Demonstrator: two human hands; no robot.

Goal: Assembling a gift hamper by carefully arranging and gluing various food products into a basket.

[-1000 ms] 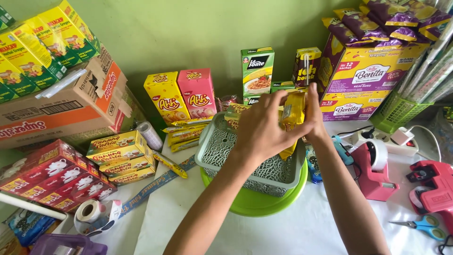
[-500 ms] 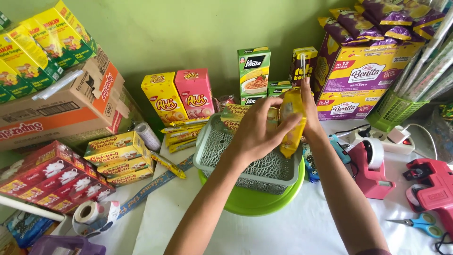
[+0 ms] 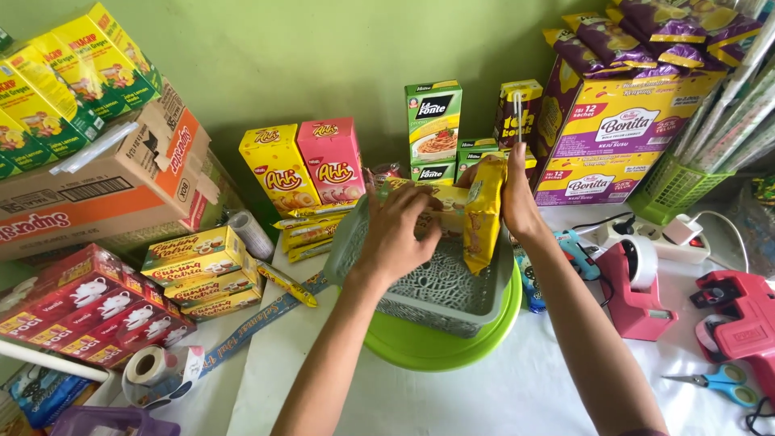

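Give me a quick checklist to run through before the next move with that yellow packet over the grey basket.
1. Yellow packet held: ok, right hand grips it upright.
2. Packet over the grey basket: ok, its lower end is inside the rim.
3. Left hand steadying: ok, it rests on the packets at the basket's back.
4. Basket seated on the green plate: ok.
5. Room left in the basket: ok, mesh floor shows bare.
6. Packet's seal intact: cannot tell.
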